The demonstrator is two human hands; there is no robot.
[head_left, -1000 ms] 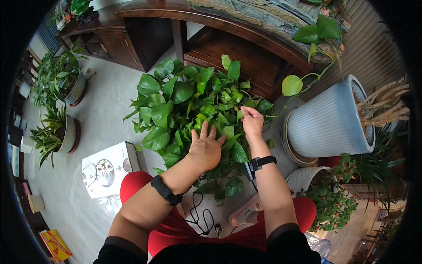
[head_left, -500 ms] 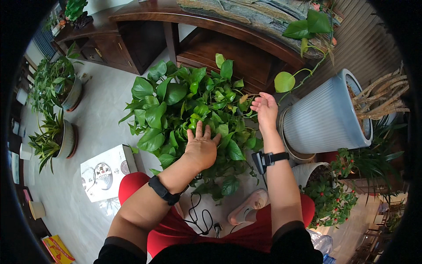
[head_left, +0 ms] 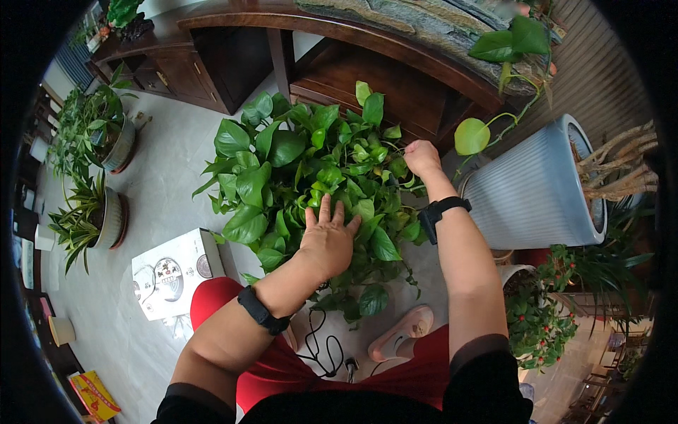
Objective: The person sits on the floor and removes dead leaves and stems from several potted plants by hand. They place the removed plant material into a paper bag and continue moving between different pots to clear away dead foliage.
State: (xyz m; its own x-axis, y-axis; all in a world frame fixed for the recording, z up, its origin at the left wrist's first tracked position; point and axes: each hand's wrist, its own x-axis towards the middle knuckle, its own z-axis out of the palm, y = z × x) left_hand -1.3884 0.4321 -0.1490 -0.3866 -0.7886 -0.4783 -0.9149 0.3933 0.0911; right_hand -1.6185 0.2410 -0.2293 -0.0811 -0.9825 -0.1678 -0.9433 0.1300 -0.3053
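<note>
Far left: two potted plants [head_left: 95,212] with long strappy leaves in round pots on the pale smooth floor [head_left: 169,169]. Next, a flat white carton [head_left: 173,272] with printed pictures, lying on the floor by the red-clad knee.

Centre: pothos plant [head_left: 304,169], dense mound of glossy heart-shaped green leaves, standing on the floor in front of a dark polished wooden cabinet [head_left: 353,78]. Pot not visible under the foliage.

Left hand [head_left: 326,240]: palm down, fingers spread flat, pressing on the near side of the leaves. Grip wide, holding nothing. Black band on the wrist.

Right hand [head_left: 422,157]: reached further in, at the far right edge of the foliage, fingers curled into a fist. Grip narrow; cannot tell if a stem or leaf is inside it. Black watch on the wrist.

Below: black cord [head_left: 326,353] looped on the floor, pink slipper [head_left: 402,332] beside it.

Right: tall ribbed grey-white planter [head_left: 537,191], matte, tapered, thick pale stems sticking out. Small red-flowered plant [head_left: 533,318] lower right.
</note>
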